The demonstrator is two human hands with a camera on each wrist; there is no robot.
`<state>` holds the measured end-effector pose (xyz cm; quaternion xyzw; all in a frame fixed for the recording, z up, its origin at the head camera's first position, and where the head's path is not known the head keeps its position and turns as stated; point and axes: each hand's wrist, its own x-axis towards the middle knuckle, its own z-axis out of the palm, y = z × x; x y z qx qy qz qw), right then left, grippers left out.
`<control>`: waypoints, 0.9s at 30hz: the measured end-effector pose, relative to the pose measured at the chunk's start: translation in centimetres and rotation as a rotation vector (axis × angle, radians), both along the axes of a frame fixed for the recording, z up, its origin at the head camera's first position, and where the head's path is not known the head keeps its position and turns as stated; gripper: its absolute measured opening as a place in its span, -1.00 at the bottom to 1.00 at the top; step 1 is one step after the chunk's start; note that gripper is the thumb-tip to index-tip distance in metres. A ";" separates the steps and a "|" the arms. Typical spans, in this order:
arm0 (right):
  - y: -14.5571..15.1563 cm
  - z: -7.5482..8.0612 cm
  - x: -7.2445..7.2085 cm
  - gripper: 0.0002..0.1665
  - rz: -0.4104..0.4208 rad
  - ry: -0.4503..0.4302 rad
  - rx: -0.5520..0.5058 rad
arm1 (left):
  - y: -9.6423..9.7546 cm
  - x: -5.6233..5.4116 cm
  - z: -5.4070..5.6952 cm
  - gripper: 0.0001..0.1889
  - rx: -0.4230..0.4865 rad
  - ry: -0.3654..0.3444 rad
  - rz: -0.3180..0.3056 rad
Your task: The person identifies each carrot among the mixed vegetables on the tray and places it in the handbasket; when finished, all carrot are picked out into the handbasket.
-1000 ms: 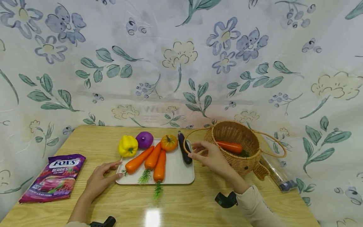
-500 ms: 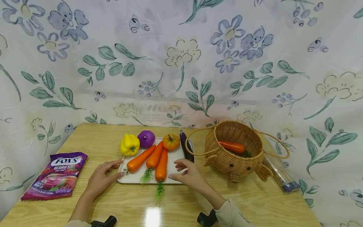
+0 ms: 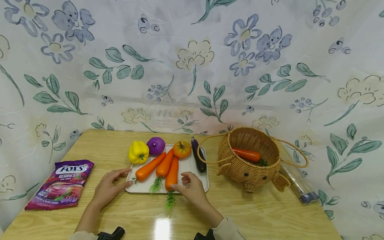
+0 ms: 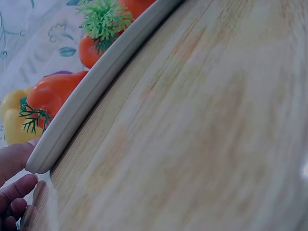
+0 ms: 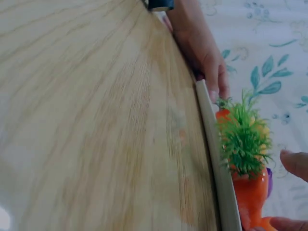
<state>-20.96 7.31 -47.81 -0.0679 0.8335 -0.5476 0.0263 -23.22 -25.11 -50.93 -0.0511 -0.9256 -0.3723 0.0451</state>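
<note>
On the white tray (image 3: 192, 186) lie several orange carrots with green tops; the nearest carrot (image 3: 172, 174) hangs its leafy end over the front rim. My left hand (image 3: 108, 188) rests at the tray's front left corner, thumb and fingers spread on either side of it, as the left wrist view shows closely. Over the tray's front right part is my right hand (image 3: 192, 190), its thumb tip right at the nearest carrot's thick end and its fingers apart from the thumb. A pumpkin (image 3: 181, 149), an eggplant (image 3: 199, 156), a purple onion-like vegetable (image 3: 156, 146) and a yellow bell pepper (image 3: 138, 152) sit along the back.
To the right stands a wicker basket (image 3: 240, 173) with looped handles and a red-orange carrot (image 3: 246, 154) inside. Behind it lies a clear plastic-wrapped item (image 3: 300, 190). A purple candy bag (image 3: 63, 185) lies at the left. A floral cloth (image 3: 168, 73) hangs behind the wooden table (image 3: 246, 213).
My right hand has moved left and nearer, from the basket's left handle across the tray to the nearest carrot. The basket has settled more upright and turned forward. My left hand stays at the tray corner.
</note>
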 end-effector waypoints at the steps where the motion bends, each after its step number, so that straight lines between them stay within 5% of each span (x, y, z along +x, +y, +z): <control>1: -0.3 -0.1 0.0 -0.30 -0.020 -0.001 0.001 | 0.0 0.0 0.0 -0.46 0.000 -0.001 0.000; 14: -3.6 -0.9 0.2 -0.25 -0.246 -0.003 -0.041 | -0.2 -0.5 0.0 -0.43 0.007 -0.011 0.001; 27: -5.4 -1.0 0.3 -0.22 -0.336 0.082 0.066 | -0.3 -0.3 -0.4 -0.43 0.010 -0.016 0.006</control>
